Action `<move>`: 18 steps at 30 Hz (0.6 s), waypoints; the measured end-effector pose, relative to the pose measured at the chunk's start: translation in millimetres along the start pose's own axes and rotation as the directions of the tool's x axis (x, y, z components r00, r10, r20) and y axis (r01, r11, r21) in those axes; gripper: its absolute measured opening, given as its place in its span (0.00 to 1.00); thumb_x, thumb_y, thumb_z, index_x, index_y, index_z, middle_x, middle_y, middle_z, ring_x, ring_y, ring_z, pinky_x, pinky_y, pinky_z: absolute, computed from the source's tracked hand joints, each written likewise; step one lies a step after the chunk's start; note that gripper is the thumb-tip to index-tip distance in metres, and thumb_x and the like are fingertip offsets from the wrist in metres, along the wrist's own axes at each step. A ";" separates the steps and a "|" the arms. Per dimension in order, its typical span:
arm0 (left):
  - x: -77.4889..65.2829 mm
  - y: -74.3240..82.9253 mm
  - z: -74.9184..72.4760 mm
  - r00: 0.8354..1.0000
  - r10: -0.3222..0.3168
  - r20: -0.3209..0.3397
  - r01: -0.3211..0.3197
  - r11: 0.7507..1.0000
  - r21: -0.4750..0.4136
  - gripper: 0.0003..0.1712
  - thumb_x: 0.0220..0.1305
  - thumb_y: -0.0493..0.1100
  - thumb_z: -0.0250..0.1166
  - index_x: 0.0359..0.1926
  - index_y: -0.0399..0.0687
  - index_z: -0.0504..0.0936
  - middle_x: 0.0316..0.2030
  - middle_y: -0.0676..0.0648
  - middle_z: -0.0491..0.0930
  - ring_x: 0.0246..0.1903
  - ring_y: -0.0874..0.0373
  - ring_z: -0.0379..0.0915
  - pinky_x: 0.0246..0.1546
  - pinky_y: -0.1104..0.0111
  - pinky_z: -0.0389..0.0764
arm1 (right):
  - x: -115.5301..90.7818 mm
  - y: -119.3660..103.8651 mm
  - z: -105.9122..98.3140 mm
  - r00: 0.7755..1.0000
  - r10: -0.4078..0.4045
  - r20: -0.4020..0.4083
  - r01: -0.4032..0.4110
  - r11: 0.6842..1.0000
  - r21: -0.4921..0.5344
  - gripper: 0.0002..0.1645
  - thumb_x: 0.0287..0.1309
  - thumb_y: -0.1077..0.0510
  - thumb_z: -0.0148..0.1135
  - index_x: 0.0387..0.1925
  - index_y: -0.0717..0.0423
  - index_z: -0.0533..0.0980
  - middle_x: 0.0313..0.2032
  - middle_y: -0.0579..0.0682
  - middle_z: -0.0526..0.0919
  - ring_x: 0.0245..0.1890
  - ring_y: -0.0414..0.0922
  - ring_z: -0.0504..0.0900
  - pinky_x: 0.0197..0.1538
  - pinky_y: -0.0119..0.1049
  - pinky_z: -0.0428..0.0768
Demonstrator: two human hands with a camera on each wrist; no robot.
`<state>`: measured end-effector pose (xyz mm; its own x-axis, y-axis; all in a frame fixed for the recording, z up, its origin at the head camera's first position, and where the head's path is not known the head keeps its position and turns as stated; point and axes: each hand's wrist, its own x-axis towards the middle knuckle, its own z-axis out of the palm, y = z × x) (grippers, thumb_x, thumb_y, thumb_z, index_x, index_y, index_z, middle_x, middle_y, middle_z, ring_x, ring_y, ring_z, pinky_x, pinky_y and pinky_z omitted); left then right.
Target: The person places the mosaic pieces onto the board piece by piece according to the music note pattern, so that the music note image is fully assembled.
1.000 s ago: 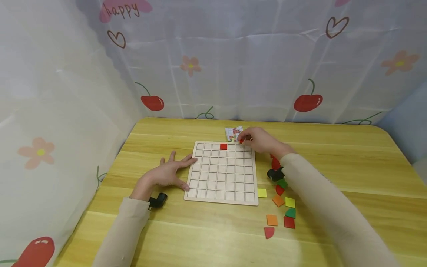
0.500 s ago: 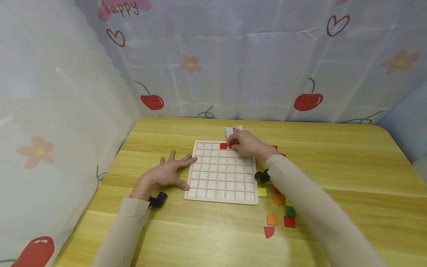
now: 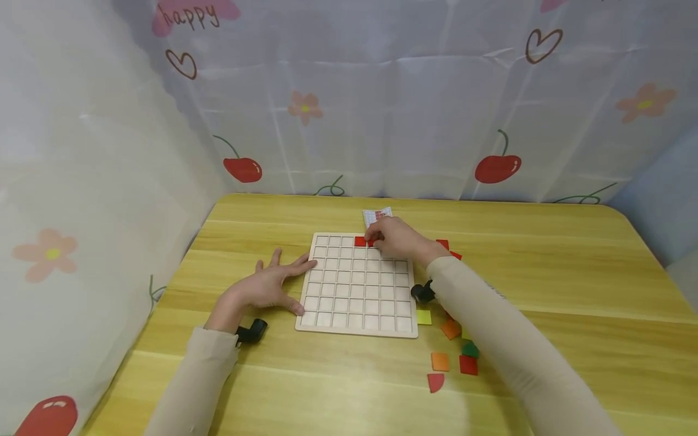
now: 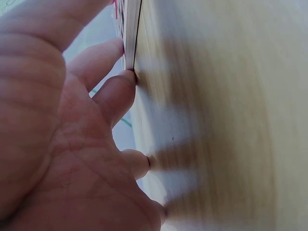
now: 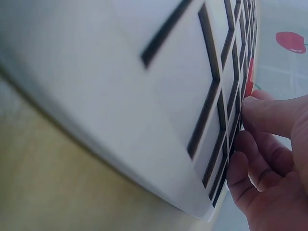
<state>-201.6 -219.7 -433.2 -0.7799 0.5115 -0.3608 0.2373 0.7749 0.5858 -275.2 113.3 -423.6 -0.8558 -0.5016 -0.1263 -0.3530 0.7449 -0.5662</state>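
A pale wooden board (image 3: 350,289) with a grid of square recesses lies flat on the table. One red square tile (image 3: 360,241) sits in its far row. Just right of that tile, my right hand (image 3: 397,236) pinches a second red tile (image 3: 371,243) at the neighbouring recess, mostly covered by the fingers. In the right wrist view, the thumb and fingers (image 5: 262,115) are bent low over the grid, near red (image 5: 250,79). My left hand (image 3: 264,286) is spread at the board's left side, thumb and fingertips touching the edge; its palm fills the left wrist view.
A printed pattern card (image 3: 376,215) lies behind the board, partly hidden by the right hand. Right of the board are scattered tiles: yellow (image 3: 423,317), orange (image 3: 440,361), red (image 3: 468,365), green (image 3: 470,349) and a red quarter-round (image 3: 435,382). The right forearm covers some.
My right hand has moved left from the board's far right corner, carrying the second red tile beside the first. It is nearly still over the last half second. The left hand stays put.
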 end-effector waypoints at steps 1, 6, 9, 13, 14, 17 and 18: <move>0.0 -0.2 0.2 1.000 0.000 -0.001 0.000 1.000 0.000 0.62 0.47 0.62 0.80 0.80 0.72 0.57 0.83 0.57 0.45 0.79 0.35 0.09 0.70 0.30 0.16 | 0.1 -0.2 0.0 1.000 0.003 0.000 -0.003 1.000 0.002 0.13 0.70 0.65 0.60 0.51 0.53 0.84 0.52 0.51 0.86 0.50 0.50 0.78 0.58 0.44 0.78; -1.6 -0.1 -0.1 1.000 0.001 -0.008 -0.001 1.000 -0.002 0.61 0.47 0.62 0.80 0.80 0.72 0.57 0.83 0.57 0.46 0.79 0.34 0.10 0.71 0.30 0.17 | 0.2 0.5 1.1 1.000 0.009 -0.009 -0.009 1.000 0.016 0.12 0.70 0.64 0.60 0.50 0.53 0.84 0.51 0.51 0.86 0.50 0.50 0.78 0.58 0.44 0.78; -2.9 0.7 -0.1 1.000 0.003 -0.009 -0.003 1.000 -0.008 0.61 0.47 0.62 0.80 0.80 0.72 0.57 0.82 0.57 0.47 0.79 0.34 0.10 0.70 0.30 0.17 | -2.9 0.9 0.1 1.000 0.007 -0.025 -0.006 0.999 0.041 0.13 0.71 0.64 0.59 0.50 0.54 0.84 0.49 0.51 0.87 0.49 0.49 0.80 0.58 0.44 0.80; -3.1 0.8 0.4 1.000 0.009 -0.008 -0.009 1.000 -0.005 0.62 0.48 0.62 0.80 0.80 0.72 0.57 0.82 0.58 0.46 0.79 0.34 0.10 0.70 0.30 0.17 | -8.8 6.7 -4.0 0.998 -0.010 -0.060 0.012 0.999 0.035 0.12 0.72 0.63 0.60 0.51 0.53 0.85 0.50 0.51 0.87 0.48 0.48 0.81 0.57 0.45 0.81; -3.0 0.9 0.3 1.000 0.009 -0.008 -0.009 1.000 -0.003 0.62 0.47 0.62 0.80 0.80 0.72 0.57 0.82 0.58 0.46 0.79 0.34 0.10 0.71 0.30 0.17 | -10.7 8.3 -6.0 0.998 -0.012 -0.067 0.014 0.999 0.032 0.12 0.72 0.63 0.60 0.51 0.53 0.85 0.50 0.51 0.87 0.48 0.48 0.80 0.56 0.46 0.80; -3.0 1.2 0.4 1.000 0.012 -0.012 -0.012 1.000 -0.002 0.62 0.48 0.62 0.80 0.80 0.71 0.57 0.83 0.57 0.46 0.79 0.33 0.11 0.70 0.30 0.17 | -18.5 12.1 -13.8 0.997 0.005 -0.076 -0.002 0.999 0.038 0.12 0.72 0.63 0.60 0.52 0.54 0.84 0.50 0.52 0.87 0.47 0.49 0.80 0.54 0.46 0.80; -3.3 1.6 0.3 1.000 0.009 -0.011 -0.009 1.000 -0.004 0.62 0.48 0.61 0.80 0.80 0.71 0.57 0.83 0.57 0.46 0.79 0.33 0.10 0.70 0.30 0.16 | -21.2 13.9 -16.4 0.997 0.008 -0.077 -0.006 0.999 0.035 0.13 0.71 0.63 0.60 0.52 0.54 0.84 0.49 0.52 0.87 0.46 0.49 0.80 0.54 0.46 0.80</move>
<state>-198.4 -220.0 -431.3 -0.7837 0.5146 -0.3478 0.2423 0.7689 0.5916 -268.2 141.5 -415.4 -0.8855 -0.4597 -0.0677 -0.3347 0.7320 -0.5935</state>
